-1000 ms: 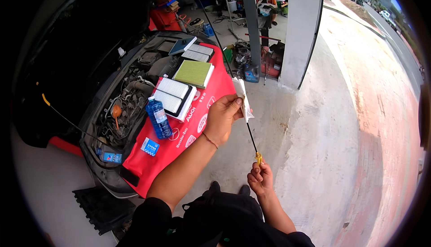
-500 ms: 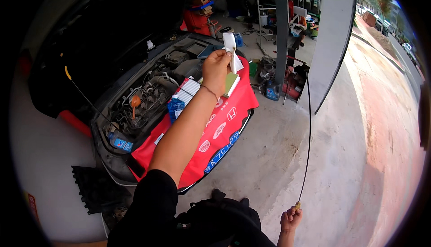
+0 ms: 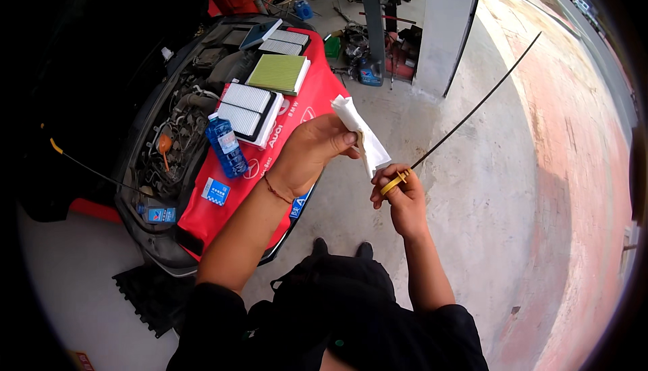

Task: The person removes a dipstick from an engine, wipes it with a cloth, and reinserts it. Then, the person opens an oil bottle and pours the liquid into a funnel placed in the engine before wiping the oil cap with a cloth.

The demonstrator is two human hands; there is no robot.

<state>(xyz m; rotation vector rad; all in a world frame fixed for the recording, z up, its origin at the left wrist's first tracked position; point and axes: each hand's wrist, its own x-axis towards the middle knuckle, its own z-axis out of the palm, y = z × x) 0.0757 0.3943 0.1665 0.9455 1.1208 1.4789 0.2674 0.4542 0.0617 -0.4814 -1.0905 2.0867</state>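
Note:
My left hand (image 3: 307, 152) is closed on a folded white paper towel (image 3: 364, 143), pinched between thumb and fingers. Close beside it, my right hand (image 3: 407, 206) grips an oil dipstick by its yellow ring handle (image 3: 395, 182). The dipstick's long dark rod slants up and away to the right, over the concrete floor. The towel's lower end is by the handle end of the rod; whether they touch I cannot tell. Both hands are held in front of my body, right of a car with its hood raised.
A red fender cover (image 3: 192, 216) drapes the car's front. On it lie white pleated air filters (image 3: 246, 109), a green-topped filter (image 3: 278, 73), a blue liquid bottle (image 3: 227, 147) and a small blue-white box (image 3: 215, 191). An orange funnel (image 3: 165, 144) sits in the engine bay. A grey post (image 3: 373, 20) stands beyond.
My left hand has come back from over the cover with the towel, toward my right hand. My right hand has risen with the dipstick, whose rod now tilts to the right.

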